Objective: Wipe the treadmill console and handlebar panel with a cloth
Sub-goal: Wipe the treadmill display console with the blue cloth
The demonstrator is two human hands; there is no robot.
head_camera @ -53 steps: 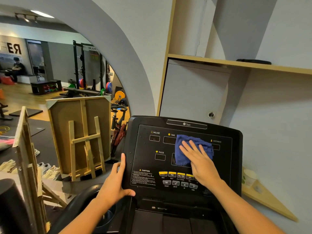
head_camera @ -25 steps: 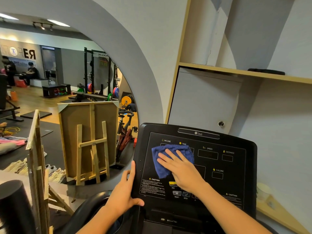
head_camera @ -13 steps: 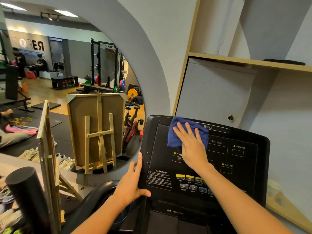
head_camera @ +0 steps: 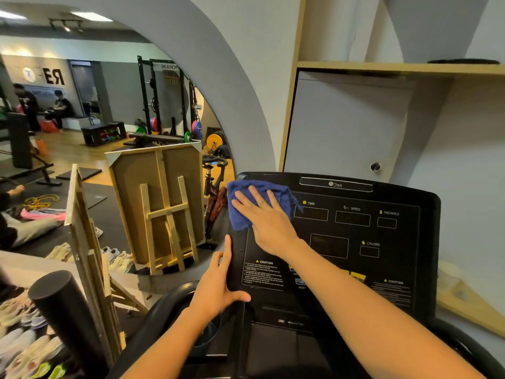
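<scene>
On the treadmill console (head_camera: 355,269), the labels "TIME", "SPEED", "DISTANCE" and "CALORIE" are printed in white beside small yellow icons. A brand mark reading "TheA" is shown on the bar at the console's top edge. "CAUTION" headings are placed at the lower left and lower right corners; the fine print beneath them cannot be read. In the mirror (head_camera: 95,119), "ROGUE" is seen reversed on the rack (head_camera: 164,105), and large reversed letters are seen on the far wall.

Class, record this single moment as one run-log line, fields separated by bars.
right hand: flat on blue cloth | cloth: console top-left corner | left hand: gripping console's left edge | phase: wiping
</scene>
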